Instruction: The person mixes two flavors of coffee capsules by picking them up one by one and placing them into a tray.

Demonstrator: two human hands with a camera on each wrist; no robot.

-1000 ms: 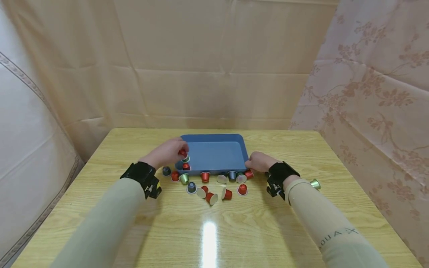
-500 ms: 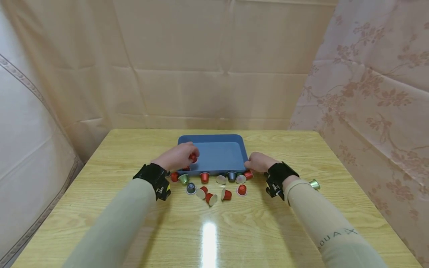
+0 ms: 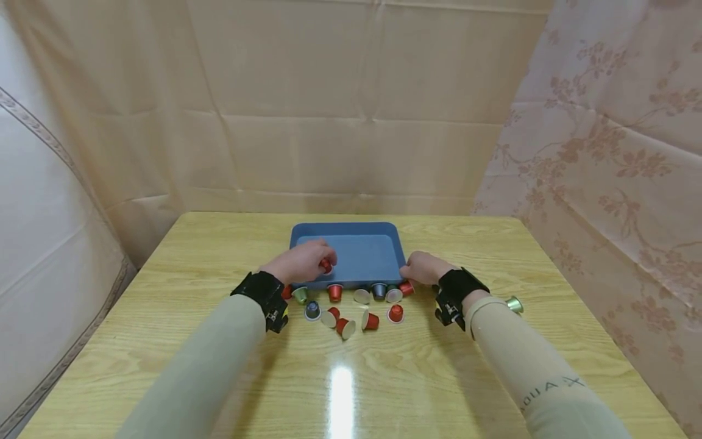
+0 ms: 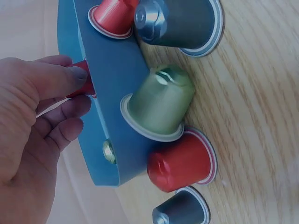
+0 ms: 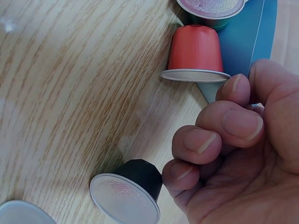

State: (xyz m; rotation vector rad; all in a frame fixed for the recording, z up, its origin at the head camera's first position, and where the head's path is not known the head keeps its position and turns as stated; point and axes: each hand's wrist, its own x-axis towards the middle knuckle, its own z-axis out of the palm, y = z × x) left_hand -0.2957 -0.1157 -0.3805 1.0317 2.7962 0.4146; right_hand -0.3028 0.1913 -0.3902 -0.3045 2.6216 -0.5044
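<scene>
A blue tray (image 3: 368,256) lies toward the back of the table. My left hand (image 3: 303,261) is over its front left part and pinches a red coffee capsule (image 3: 326,265) between thumb and fingers. In the left wrist view that red capsule (image 4: 85,80) sits just behind the tray's front wall, partly covered by the fingers. A green capsule (image 4: 108,151) shows inside the tray's left corner. At the front right corner my right hand (image 3: 428,267) holds the tray's rim, its fingers curled; a red capsule (image 5: 195,49) lies beside the fingertips.
Along the tray's front stand or lie several capsules, among them a green one (image 3: 300,295), a red one (image 3: 335,292) and a dark one (image 3: 378,291). More lie nearer, including a dark blue one (image 3: 312,310). Another green capsule (image 3: 514,304) is by the right forearm.
My left hand has moved right and slightly nearer along the tray with the red capsule in its fingers. The right hand has stayed at the tray's corner.
</scene>
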